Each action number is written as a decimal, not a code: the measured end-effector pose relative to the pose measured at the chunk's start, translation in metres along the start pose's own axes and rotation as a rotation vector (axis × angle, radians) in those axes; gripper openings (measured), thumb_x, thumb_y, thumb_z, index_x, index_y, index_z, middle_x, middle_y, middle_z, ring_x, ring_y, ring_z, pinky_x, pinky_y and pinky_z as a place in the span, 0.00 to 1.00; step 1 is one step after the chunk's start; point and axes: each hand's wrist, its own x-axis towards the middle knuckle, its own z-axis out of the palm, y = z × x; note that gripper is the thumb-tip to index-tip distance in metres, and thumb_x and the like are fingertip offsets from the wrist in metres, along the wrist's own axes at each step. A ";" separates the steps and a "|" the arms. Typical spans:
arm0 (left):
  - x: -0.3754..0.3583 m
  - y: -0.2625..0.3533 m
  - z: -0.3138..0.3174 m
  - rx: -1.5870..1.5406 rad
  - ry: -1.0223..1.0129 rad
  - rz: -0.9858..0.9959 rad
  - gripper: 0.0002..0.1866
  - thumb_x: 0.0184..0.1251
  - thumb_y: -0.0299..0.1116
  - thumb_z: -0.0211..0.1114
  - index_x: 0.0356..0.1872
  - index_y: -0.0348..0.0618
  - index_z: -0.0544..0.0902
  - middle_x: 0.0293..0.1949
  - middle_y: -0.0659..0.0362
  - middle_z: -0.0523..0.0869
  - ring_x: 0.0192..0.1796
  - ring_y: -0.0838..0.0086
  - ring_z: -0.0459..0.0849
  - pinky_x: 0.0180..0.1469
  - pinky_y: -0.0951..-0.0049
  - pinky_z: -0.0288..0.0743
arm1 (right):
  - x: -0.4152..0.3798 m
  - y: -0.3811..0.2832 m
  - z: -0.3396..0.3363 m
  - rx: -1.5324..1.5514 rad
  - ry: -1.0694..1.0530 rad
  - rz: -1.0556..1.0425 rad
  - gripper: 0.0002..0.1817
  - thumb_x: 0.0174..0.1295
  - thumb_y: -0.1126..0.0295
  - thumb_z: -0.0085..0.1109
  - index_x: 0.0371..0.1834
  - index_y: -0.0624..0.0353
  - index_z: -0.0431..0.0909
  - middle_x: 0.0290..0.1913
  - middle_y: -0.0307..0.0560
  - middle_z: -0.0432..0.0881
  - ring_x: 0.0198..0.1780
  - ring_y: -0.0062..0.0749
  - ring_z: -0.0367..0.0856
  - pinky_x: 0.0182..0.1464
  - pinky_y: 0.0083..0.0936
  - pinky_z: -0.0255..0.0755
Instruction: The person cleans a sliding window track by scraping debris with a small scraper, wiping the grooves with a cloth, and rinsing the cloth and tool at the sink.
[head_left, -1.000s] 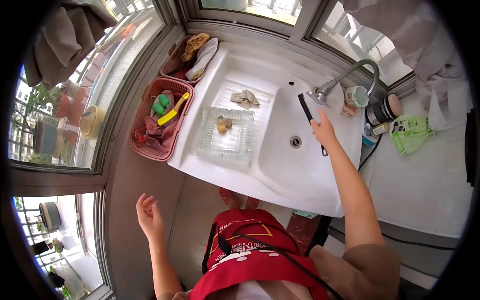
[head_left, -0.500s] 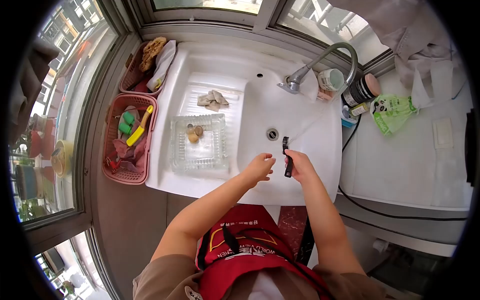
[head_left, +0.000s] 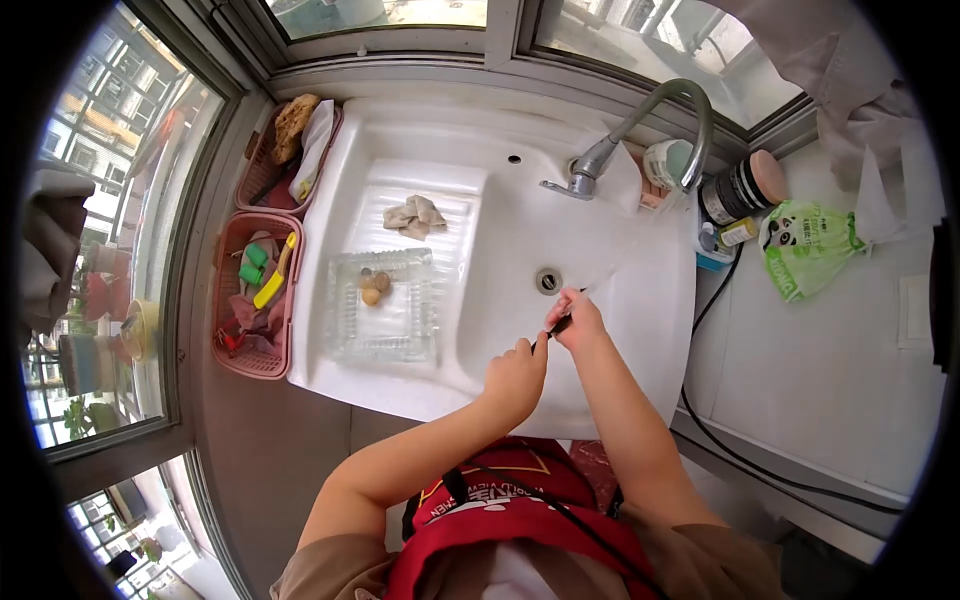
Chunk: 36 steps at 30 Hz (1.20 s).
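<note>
Over the sink basin (head_left: 500, 240), just below the drain, my two hands meet on a small black peeler (head_left: 562, 324). My right hand (head_left: 580, 322) is closed around its upper part, hiding most of the head. The fingers of my left hand (head_left: 517, 378) are wrapped on the lower handle end. Left of the basin, a clear ribbed tray (head_left: 400, 340) sits on the drainboard with several small round brownish items (head_left: 373, 287) in it. A crumpled greyish cloth (head_left: 414, 216) lies above the tray.
A curved faucet (head_left: 665, 90) rises at the back right. Pink baskets (head_left: 285, 360) stand along the left, one holding a yellow-handled tool (head_left: 268, 290). Jars (head_left: 745, 185), a green panda-print bag (head_left: 797, 245) and a black cable (head_left: 740, 450) are on the right.
My left hand has come right and closed on the peeler's handle. My right hand has shifted slightly left, and the peeler has gone from near upright to slanted. The view has shifted slightly.
</note>
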 end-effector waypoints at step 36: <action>-0.051 -0.090 -0.104 -0.342 0.579 -0.553 0.17 0.69 0.34 0.54 0.55 0.38 0.74 0.32 0.42 0.84 0.34 0.46 0.83 0.35 0.53 0.74 | 0.071 0.055 0.187 -0.724 -0.405 -0.400 0.24 0.71 0.50 0.44 0.51 0.61 0.77 0.46 0.50 0.81 0.48 0.42 0.80 0.52 0.39 0.74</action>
